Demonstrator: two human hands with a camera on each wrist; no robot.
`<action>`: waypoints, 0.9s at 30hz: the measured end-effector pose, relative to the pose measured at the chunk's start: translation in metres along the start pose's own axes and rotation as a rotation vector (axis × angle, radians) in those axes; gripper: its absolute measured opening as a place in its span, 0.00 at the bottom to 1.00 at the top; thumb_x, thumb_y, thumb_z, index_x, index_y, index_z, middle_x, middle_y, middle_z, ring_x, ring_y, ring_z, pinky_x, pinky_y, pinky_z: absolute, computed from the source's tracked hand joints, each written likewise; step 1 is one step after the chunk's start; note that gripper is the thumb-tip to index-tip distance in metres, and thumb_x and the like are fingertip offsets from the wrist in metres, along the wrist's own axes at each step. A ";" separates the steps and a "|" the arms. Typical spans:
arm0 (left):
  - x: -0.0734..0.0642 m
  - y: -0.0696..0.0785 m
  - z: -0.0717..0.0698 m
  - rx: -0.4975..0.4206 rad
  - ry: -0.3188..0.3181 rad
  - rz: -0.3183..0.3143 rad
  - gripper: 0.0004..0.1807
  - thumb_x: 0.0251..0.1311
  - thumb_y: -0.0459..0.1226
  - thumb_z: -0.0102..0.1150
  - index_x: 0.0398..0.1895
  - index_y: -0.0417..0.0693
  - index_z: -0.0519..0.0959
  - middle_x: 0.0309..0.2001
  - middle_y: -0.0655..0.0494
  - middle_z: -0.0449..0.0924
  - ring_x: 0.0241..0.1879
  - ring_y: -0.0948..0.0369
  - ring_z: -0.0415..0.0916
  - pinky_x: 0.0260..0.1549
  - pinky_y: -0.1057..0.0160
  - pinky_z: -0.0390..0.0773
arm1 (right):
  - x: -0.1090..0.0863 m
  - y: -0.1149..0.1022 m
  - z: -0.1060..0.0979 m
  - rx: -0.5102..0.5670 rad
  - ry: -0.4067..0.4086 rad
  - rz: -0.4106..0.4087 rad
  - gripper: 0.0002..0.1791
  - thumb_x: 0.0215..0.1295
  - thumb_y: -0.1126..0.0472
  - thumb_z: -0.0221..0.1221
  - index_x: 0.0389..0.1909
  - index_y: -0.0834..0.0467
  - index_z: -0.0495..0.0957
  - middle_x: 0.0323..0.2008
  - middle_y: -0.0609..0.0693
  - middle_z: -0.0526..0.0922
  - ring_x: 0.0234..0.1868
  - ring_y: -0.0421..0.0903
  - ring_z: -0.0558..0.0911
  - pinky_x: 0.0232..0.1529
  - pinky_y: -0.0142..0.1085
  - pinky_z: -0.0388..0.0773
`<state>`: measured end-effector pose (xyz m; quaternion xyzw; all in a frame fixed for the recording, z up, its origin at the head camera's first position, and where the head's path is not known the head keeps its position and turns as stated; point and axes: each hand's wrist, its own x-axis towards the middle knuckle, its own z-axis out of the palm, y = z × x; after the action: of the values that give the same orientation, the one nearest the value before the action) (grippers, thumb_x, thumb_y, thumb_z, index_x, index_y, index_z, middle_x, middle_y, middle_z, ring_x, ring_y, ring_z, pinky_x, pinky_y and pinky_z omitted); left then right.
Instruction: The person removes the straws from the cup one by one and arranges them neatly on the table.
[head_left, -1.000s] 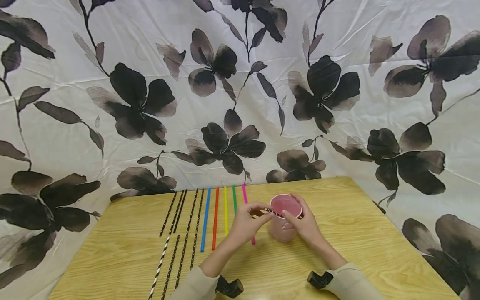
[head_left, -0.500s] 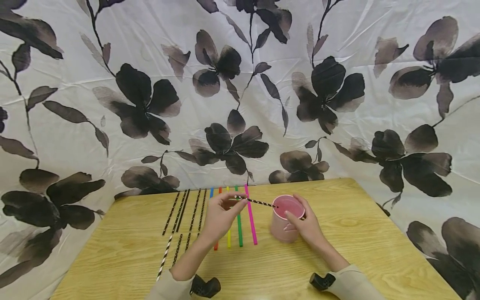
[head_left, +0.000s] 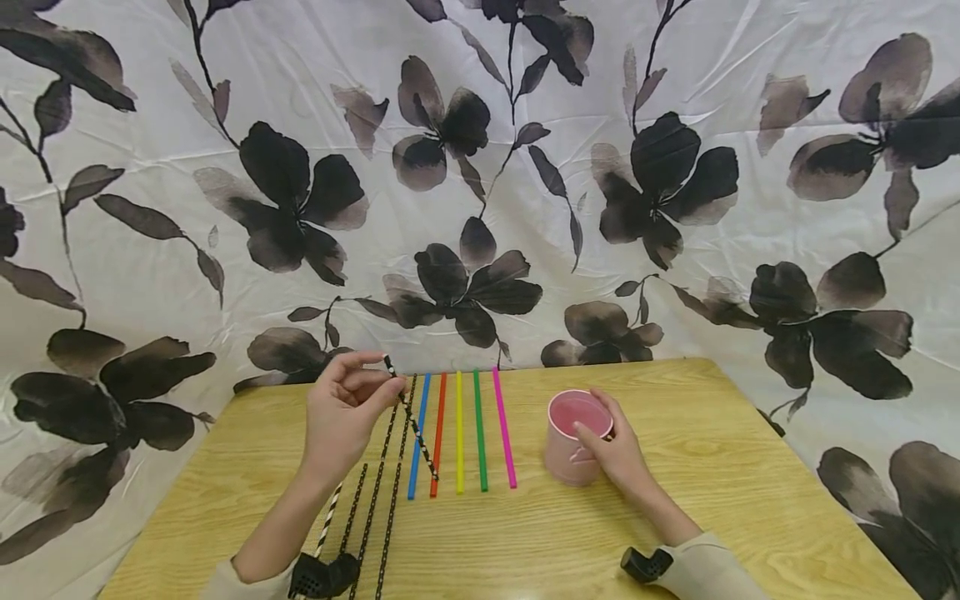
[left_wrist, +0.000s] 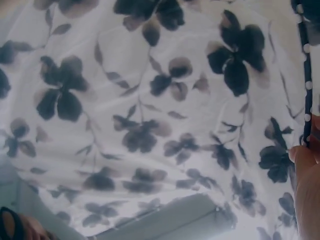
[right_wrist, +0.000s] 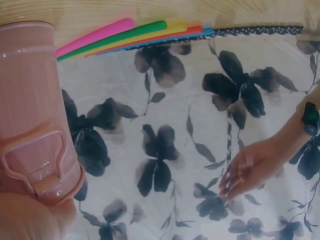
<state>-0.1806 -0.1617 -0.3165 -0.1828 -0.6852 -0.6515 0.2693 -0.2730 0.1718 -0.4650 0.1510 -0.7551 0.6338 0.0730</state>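
Observation:
My left hand (head_left: 341, 421) pinches a black straw with white dots (head_left: 417, 437) between thumb and fingers, above the rows of straws. The straw slants down to the right, its lower end in front of the red straw (head_left: 442, 417). In the left wrist view this dotted straw (left_wrist: 307, 85) runs along the right edge. My right hand (head_left: 618, 446) grips a pink canister (head_left: 564, 458) by its side, thumb at the rim. It stands upright and open-topped, showing a pink inside. A clasp with a wire bail (right_wrist: 47, 165) shows on its wall in the right wrist view.
Blue (head_left: 417, 450), yellow (head_left: 460, 450), green (head_left: 480, 450) and pink straws (head_left: 505, 442) lie side by side on the wooden table (head_left: 712, 467). Several dark patterned straws (head_left: 390, 517) and a striped straw (head_left: 327, 525) lie to the left. Floral cloth (head_left: 555, 317) hangs behind.
My left hand has carried the dotted straw leftward, away from the canister's rim to above the laid-out straws. The right hand still holds the canister in about the same place.

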 end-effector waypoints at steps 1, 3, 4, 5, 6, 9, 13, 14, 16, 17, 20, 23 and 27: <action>-0.001 0.000 -0.006 -0.020 0.000 0.002 0.17 0.49 0.23 0.58 0.43 0.32 0.69 0.29 0.45 0.80 0.28 0.54 0.79 0.29 0.60 0.78 | 0.000 0.000 0.000 0.000 0.002 -0.005 0.34 0.55 0.54 0.60 0.62 0.46 0.57 0.53 0.54 0.68 0.49 0.51 0.71 0.39 0.32 0.74; -0.003 0.003 -0.017 -0.014 0.006 0.002 0.14 0.48 0.22 0.58 0.39 0.31 0.69 0.29 0.40 0.78 0.27 0.53 0.78 0.27 0.59 0.78 | 0.000 0.001 0.000 0.000 0.004 -0.014 0.34 0.55 0.54 0.60 0.62 0.47 0.57 0.53 0.54 0.68 0.49 0.52 0.71 0.40 0.32 0.74; -0.004 0.004 -0.022 0.010 0.009 0.005 0.12 0.48 0.22 0.58 0.37 0.30 0.70 0.28 0.38 0.77 0.26 0.53 0.78 0.26 0.59 0.78 | 0.000 0.002 0.000 -0.001 0.004 -0.017 0.34 0.55 0.55 0.60 0.62 0.47 0.57 0.53 0.54 0.68 0.49 0.52 0.71 0.39 0.32 0.74; -0.005 0.005 -0.026 0.035 0.011 0.003 0.10 0.48 0.22 0.58 0.35 0.30 0.71 0.28 0.36 0.77 0.25 0.53 0.78 0.26 0.60 0.78 | 0.000 0.002 0.000 -0.003 0.006 -0.020 0.34 0.55 0.54 0.60 0.62 0.47 0.57 0.53 0.54 0.68 0.49 0.51 0.71 0.40 0.32 0.74; -0.006 0.006 -0.031 0.069 0.011 0.001 0.09 0.48 0.22 0.58 0.33 0.29 0.72 0.28 0.34 0.76 0.24 0.53 0.77 0.25 0.60 0.78 | 0.000 0.002 0.000 -0.004 0.004 -0.026 0.34 0.55 0.55 0.60 0.62 0.47 0.57 0.53 0.55 0.68 0.49 0.52 0.71 0.39 0.31 0.74; -0.011 0.006 -0.045 0.170 0.014 -0.018 0.06 0.48 0.23 0.59 0.31 0.29 0.75 0.26 0.35 0.76 0.24 0.55 0.77 0.23 0.61 0.78 | 0.000 0.003 0.001 -0.003 -0.001 -0.052 0.34 0.56 0.56 0.59 0.63 0.50 0.56 0.52 0.57 0.68 0.48 0.53 0.72 0.38 0.31 0.75; -0.016 0.003 -0.061 0.250 -0.007 -0.036 0.07 0.49 0.24 0.59 0.32 0.27 0.76 0.25 0.39 0.77 0.22 0.55 0.77 0.21 0.60 0.78 | 0.000 0.004 0.001 -0.003 0.001 -0.071 0.34 0.57 0.57 0.59 0.63 0.54 0.55 0.52 0.57 0.68 0.47 0.53 0.72 0.37 0.31 0.75; -0.018 0.001 -0.064 0.268 -0.010 -0.041 0.06 0.49 0.24 0.59 0.31 0.28 0.76 0.25 0.39 0.77 0.22 0.55 0.77 0.21 0.60 0.78 | 0.000 0.004 0.001 -0.005 0.003 -0.066 0.35 0.57 0.57 0.59 0.63 0.54 0.56 0.52 0.57 0.68 0.47 0.53 0.72 0.38 0.31 0.75; -0.021 -0.002 -0.069 0.301 -0.014 -0.066 0.06 0.49 0.25 0.60 0.31 0.30 0.77 0.25 0.40 0.78 0.21 0.54 0.77 0.21 0.59 0.78 | 0.001 0.004 0.001 0.001 0.005 -0.052 0.34 0.56 0.56 0.59 0.63 0.53 0.56 0.52 0.56 0.68 0.47 0.52 0.72 0.38 0.32 0.75; -0.023 -0.003 -0.071 0.321 -0.017 -0.081 0.06 0.49 0.26 0.60 0.31 0.31 0.77 0.25 0.40 0.78 0.21 0.54 0.77 0.21 0.59 0.78 | 0.001 0.005 0.000 0.001 0.007 -0.048 0.34 0.56 0.56 0.59 0.63 0.52 0.56 0.52 0.56 0.68 0.47 0.52 0.72 0.38 0.32 0.75; -0.028 -0.009 -0.077 0.379 -0.019 -0.132 0.05 0.50 0.28 0.60 0.31 0.34 0.78 0.26 0.40 0.78 0.22 0.54 0.77 0.21 0.59 0.78 | 0.001 0.005 0.000 0.000 0.008 -0.031 0.33 0.56 0.56 0.60 0.62 0.49 0.57 0.52 0.55 0.68 0.47 0.52 0.72 0.39 0.32 0.75; -0.033 -0.017 -0.084 0.419 -0.029 -0.198 0.06 0.50 0.30 0.61 0.32 0.35 0.78 0.28 0.41 0.78 0.22 0.55 0.77 0.21 0.59 0.78 | 0.002 0.006 0.000 0.003 0.009 -0.023 0.33 0.56 0.56 0.60 0.62 0.47 0.57 0.52 0.55 0.69 0.47 0.51 0.72 0.39 0.33 0.75; -0.036 -0.037 -0.100 0.445 -0.061 -0.289 0.09 0.50 0.35 0.61 0.34 0.38 0.79 0.31 0.43 0.79 0.24 0.56 0.78 0.21 0.60 0.78 | 0.002 0.006 0.000 0.009 0.016 -0.020 0.33 0.55 0.56 0.60 0.62 0.47 0.58 0.52 0.54 0.69 0.47 0.51 0.72 0.38 0.33 0.75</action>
<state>-0.1615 -0.2607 -0.3665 -0.0388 -0.8385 -0.5106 0.1862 -0.2768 0.1720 -0.4698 0.1536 -0.7502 0.6374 0.0849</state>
